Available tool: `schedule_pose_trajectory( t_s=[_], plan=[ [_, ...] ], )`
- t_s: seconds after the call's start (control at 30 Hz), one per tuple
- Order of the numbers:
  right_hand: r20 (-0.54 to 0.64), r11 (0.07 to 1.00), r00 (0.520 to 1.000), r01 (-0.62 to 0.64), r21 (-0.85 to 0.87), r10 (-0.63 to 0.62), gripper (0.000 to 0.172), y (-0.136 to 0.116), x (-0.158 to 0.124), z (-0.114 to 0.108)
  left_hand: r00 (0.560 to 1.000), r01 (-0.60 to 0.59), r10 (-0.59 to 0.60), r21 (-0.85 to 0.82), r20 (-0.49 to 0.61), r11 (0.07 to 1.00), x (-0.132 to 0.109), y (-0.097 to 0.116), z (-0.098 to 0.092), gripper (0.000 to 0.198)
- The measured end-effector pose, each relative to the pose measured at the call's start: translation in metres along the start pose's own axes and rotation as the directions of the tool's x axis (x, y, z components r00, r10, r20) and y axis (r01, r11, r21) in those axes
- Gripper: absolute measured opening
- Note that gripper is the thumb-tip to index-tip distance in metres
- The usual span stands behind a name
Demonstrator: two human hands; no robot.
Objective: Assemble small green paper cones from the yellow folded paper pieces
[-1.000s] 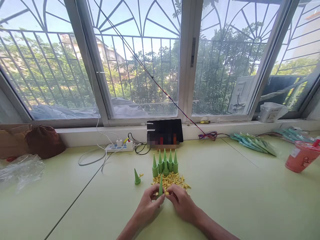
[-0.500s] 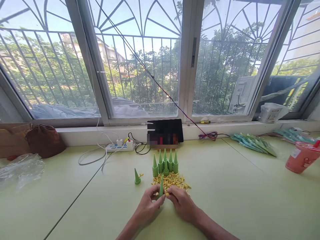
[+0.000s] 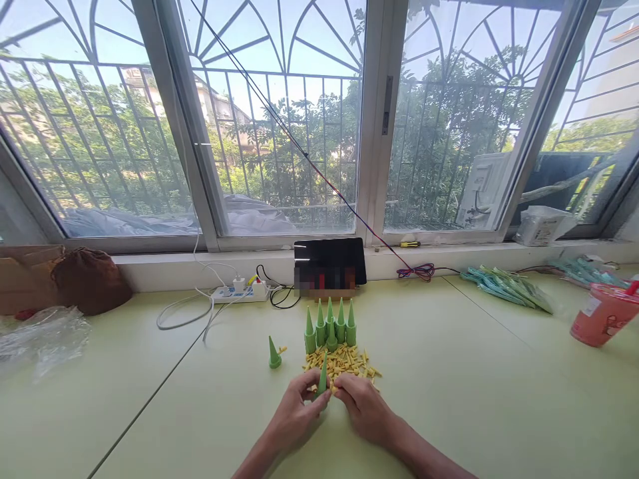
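Observation:
My left hand (image 3: 295, 414) pinches the base of a green cone (image 3: 322, 376) that points up and away. My right hand (image 3: 363, 404) is closed right beside it, its fingertips meeting the cone's base; what they pinch is too small to name. Just beyond my hands lies a pile of small yellow pieces (image 3: 342, 360). Behind the pile several green cones (image 3: 329, 327) stand upright in a tight cluster. A lone green cone (image 3: 273, 353) stands to the left with one yellow piece beside it.
A dark tablet (image 3: 329, 267) leans on the sill, beside a white power strip (image 3: 239, 291) with cables. At the left sit a brown pouch (image 3: 90, 280) and crumpled plastic (image 3: 42, 338). A pink cup (image 3: 602, 313) and teal packets (image 3: 504, 285) lie at the right.
The cone held in my hands has tilted slightly and shifted a little; my hands stay together at its base. Nothing else has moved.

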State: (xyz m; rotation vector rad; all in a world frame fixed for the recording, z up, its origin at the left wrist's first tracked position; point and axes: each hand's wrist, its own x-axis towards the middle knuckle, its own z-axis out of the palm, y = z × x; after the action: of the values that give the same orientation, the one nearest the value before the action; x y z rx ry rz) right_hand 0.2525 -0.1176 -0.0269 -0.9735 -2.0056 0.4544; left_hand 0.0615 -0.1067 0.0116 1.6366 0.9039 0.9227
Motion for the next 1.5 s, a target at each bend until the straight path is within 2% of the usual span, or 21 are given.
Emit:
schedule_pose_trajectory(
  t_s=[0.6, 0.77, 1.0, 1.5],
  plan=[
    [0.008, 0.999, 1.0, -0.001, -0.05, 0.001, 0.038, 0.004, -0.002, 0.003, 1.0, 0.001, -0.001, -0.002, 0.026, 1.0, 0.001, -0.002, -0.001, 0.028],
    [-0.03, 1.0, 0.999, -0.019, 0.006, 0.019, 0.029, 0.003, -0.002, 0.004, 1.0, 0.0, 0.0, 0.005, 0.01, 1.0, 0.002, -0.009, -0.002, 0.029],
    [-0.058, 0.996, 0.997, -0.048, 0.079, 0.053, 0.007, 0.001, -0.002, 0.003, 1.0, 0.017, -0.017, -0.037, 0.0, 0.999, 0.003, -0.01, -0.001, 0.032],
    [-0.018, 0.994, 0.996, -0.082, 0.07, 0.083, 0.015, 0.001, -0.001, 0.001, 0.999, 0.042, -0.04, -0.049, 0.027, 0.998, 0.002, -0.013, -0.002, 0.032]
  ],
)
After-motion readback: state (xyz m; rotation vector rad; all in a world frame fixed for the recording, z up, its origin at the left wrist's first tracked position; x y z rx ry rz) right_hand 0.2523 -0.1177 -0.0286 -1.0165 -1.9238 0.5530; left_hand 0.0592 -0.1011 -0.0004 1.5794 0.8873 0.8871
